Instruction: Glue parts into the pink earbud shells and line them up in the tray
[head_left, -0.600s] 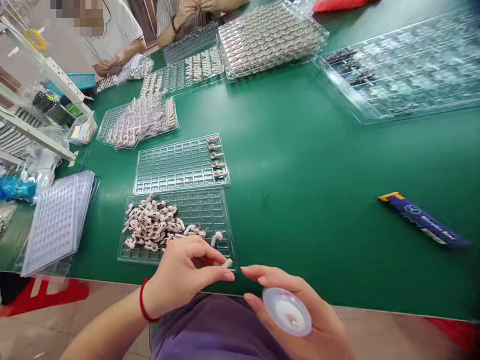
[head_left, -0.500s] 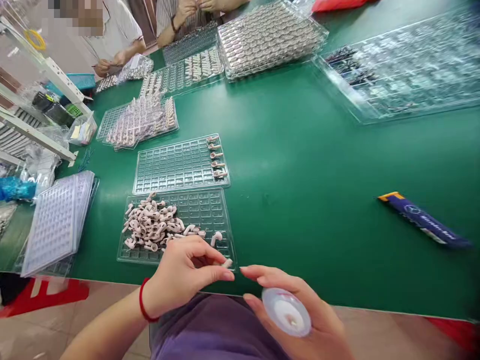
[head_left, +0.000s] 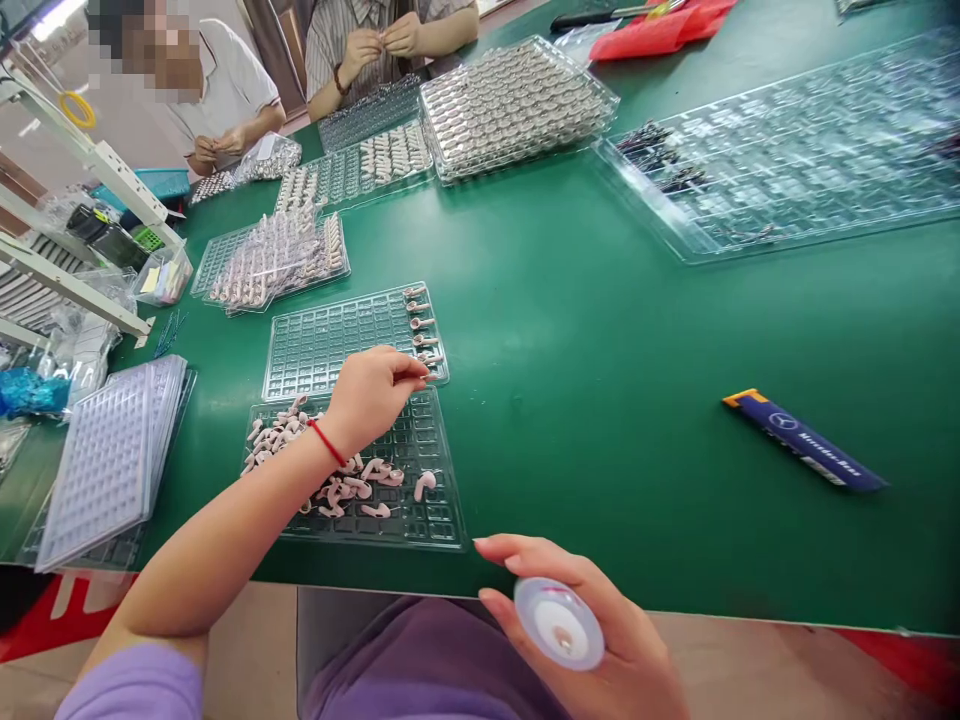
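My left hand, with a red cord at the wrist, reaches over a clear tray holding a column of earbud shells along its right side. Its thumb and fingers pinch at the column's near end, mostly hiding the small pale earbud shell in them. Under my forearm, a second tray carries a loose pile of pinkish-white earbud shells; one shell lies apart. By the table's front edge, my right hand grips a translucent round bottle, its thumb and index fingertips apart.
A dark blue packet lies to the right. Stacked white trays stand at left. Filled trays and a large clear tray sit farther back. Two people work across the table, beyond a white metal frame.
My left hand has moved forward from the near tray's front edge to the shell column in the farther tray. My right hand stays nearly in place with the bottle.
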